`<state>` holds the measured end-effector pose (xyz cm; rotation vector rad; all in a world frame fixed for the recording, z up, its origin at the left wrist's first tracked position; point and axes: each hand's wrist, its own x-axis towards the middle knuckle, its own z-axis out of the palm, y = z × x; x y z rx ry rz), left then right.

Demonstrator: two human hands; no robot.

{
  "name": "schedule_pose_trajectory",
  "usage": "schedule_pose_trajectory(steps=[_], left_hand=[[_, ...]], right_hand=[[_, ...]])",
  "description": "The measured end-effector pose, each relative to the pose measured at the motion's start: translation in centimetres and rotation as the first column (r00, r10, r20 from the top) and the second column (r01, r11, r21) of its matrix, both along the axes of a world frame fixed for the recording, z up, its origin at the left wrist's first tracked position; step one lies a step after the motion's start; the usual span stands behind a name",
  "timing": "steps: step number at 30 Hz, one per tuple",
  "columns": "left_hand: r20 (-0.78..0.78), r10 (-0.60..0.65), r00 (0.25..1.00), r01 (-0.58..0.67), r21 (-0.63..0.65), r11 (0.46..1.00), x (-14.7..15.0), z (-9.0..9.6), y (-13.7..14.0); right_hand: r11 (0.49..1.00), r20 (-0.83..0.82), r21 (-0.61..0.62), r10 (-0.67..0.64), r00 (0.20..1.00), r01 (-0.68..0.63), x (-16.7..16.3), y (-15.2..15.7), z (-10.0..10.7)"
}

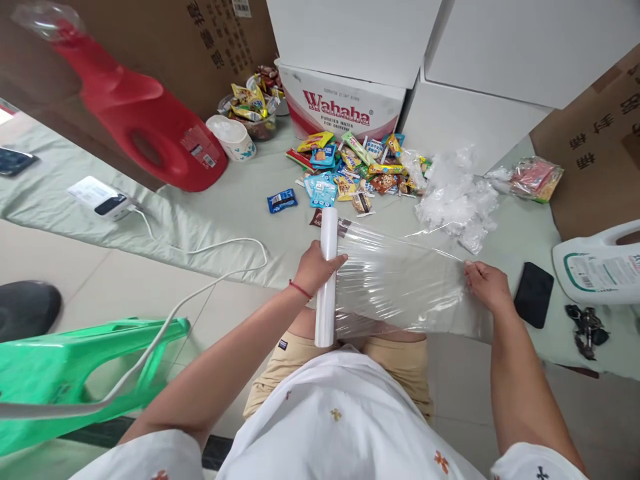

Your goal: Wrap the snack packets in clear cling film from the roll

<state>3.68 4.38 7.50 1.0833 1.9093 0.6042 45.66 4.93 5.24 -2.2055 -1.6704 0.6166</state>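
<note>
My left hand point(316, 268) is wrapped round a roll of clear plastic film point(327, 300), which stands nearly upright in the view above my lap. From the roll a wide wrinkled sheet of film point(400, 280) stretches to the right. My right hand point(486, 283) pinches the far upper corner of this sheet, so it hangs taut between both hands. Beyond the roll lies a heap of small wrapped snacks point(350, 167), with one blue packet point(282, 201) apart at its left. A crumpled pile of clear plastic point(457, 200) lies beyond the sheet.
Along the back stand a Wahaha carton point(345, 100), a red jug point(155, 127), a paper cup point(233, 139) and a snack bowl point(250, 113). A black phone point(534, 295), keys point(587, 330) and a white jug point(600, 263) lie right. A white cable point(220, 277) crosses towards a green stool point(60, 373).
</note>
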Motion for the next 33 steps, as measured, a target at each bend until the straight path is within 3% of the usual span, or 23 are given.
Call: schedule_pose_trajectory(steps=[1, 3, 7, 9, 10, 12, 13, 14, 15, 17, 21, 28, 31, 33], left_hand=[[-0.177, -0.093, 0.980, 0.095, 0.001, 0.995, 0.1, -0.1, 0.4], [-0.385, -0.222, 0.896, 0.220, -0.050, 0.974, 0.2, -0.3, 1.1], [-0.466, -0.272, 0.842, 0.259, -0.094, 0.961, 0.5, -0.5, 1.7], [-0.469, -0.273, 0.840, 0.257, -0.100, 0.961, 0.7, -0.4, 1.6], [-0.471, -0.275, 0.838, 0.258, -0.103, 0.961, 0.8, -0.4, 1.6], [-0.475, -0.280, 0.834, 0.262, -0.106, 0.959, 1.0, -0.4, 1.4], [-0.475, -0.282, 0.834, 0.264, -0.105, 0.959, 1.1, -0.4, 1.4], [-0.471, -0.282, 0.836, 0.267, -0.101, 0.958, 1.2, -0.4, 1.3], [-0.465, -0.282, 0.840, 0.270, -0.094, 0.958, 1.2, -0.4, 1.2], [-0.449, -0.275, 0.850, 0.272, -0.074, 0.960, 0.8, -0.4, 0.9], [-0.432, -0.211, 0.877, 0.224, -0.022, 0.974, -0.5, 0.0, 0.5], [-0.388, -0.126, 0.913, 0.141, 0.011, 0.990, -1.1, 0.3, 0.5], [-0.431, 0.082, 0.899, -0.060, 0.063, 0.996, -4.2, 0.9, 0.8], [-0.474, 0.290, 0.832, -0.255, 0.138, 0.957, -7.8, 1.8, 1.3]], right_hand=[[1.000, 0.077, 0.011, 0.009, 0.997, -0.010, -0.1, 0.2, -0.3], [1.000, 0.168, 0.001, 0.007, 0.986, -0.007, 0.0, 0.4, -0.7], [0.992, -0.045, -0.049, -0.115, 0.992, 0.113, 2.0, 0.2, 0.9], [0.952, -0.011, 0.178, -0.250, 0.968, 0.248, 2.1, 0.0, 2.7], [0.895, 0.052, 0.348, -0.316, 0.947, 0.279, 1.3, -0.1, 3.6], [0.782, 0.179, 0.601, -0.331, 0.926, 0.164, -1.9, -0.2, 4.5], [0.807, 0.204, 0.590, -0.170, 0.964, 0.017, -4.2, -0.2, 4.3], [0.834, 0.230, 0.513, 0.093, 0.969, -0.202, -6.8, -0.2, 3.7], [0.820, 0.269, 0.395, 0.328, 0.906, -0.414, -9.3, 0.0, 2.7], [0.792, 0.318, 0.229, 0.488, 0.813, -0.566, -13.5, 0.3, 0.1], [0.799, 0.352, 0.120, 0.521, 0.778, -0.589, -15.8, 0.8, -3.9], [0.791, 0.366, 0.136, 0.520, 0.772, -0.597, -14.7, 0.9, -4.1], [0.804, 0.383, 0.142, 0.494, 0.780, -0.578, -14.6, 0.6, -4.2], [0.808, 0.393, 0.139, 0.486, 0.780, -0.573, -14.4, 0.5, -4.3]])
